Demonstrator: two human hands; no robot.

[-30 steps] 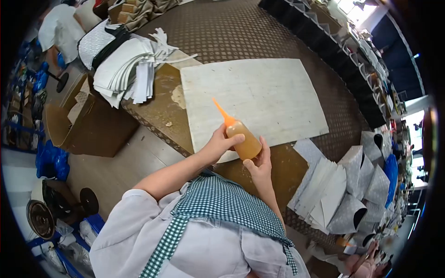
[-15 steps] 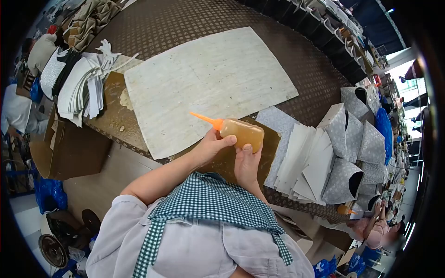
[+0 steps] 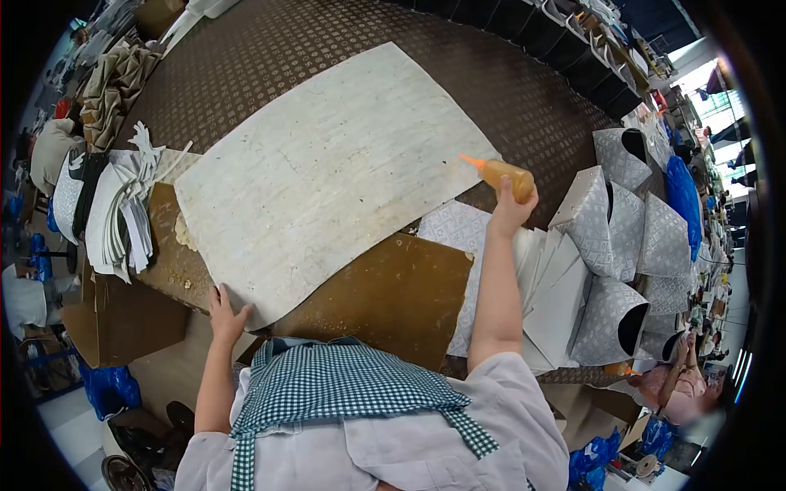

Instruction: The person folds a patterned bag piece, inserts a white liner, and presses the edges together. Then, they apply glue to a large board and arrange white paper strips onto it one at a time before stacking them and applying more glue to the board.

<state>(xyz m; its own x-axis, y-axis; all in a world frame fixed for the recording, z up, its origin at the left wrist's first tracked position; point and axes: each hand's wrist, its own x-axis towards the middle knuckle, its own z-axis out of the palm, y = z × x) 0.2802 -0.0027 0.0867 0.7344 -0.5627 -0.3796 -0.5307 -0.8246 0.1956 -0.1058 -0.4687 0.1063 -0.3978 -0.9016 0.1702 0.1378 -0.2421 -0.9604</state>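
My right hand [image 3: 513, 206] is wrapped round a squeeze bottle [image 3: 508, 177] of amber liquid. Its orange nozzle points left, over the right corner of a large off-white sheet [image 3: 336, 155]. My left hand [image 3: 227, 315] has its fingers spread at the sheet's near left corner, touching the edge. Under the sheet's near side lies a brown, glue-stained board [image 3: 385, 295]. A patterned grey-white piece [image 3: 454, 237] is partly covered by the sheet and the board.
White sheets [image 3: 557, 303] fan out on the right, beside patterned grey box-like forms [image 3: 607, 319]. White strips [image 3: 119, 217] are stacked at left above a cardboard box [image 3: 123, 319]. A row of black items [image 3: 524, 49] lines the far edge. Another person [image 3: 679, 385] sits at right.
My hands have separated. The right carried the bottle right and away from me, while the left let go of it and moved to the sheet's near left corner.
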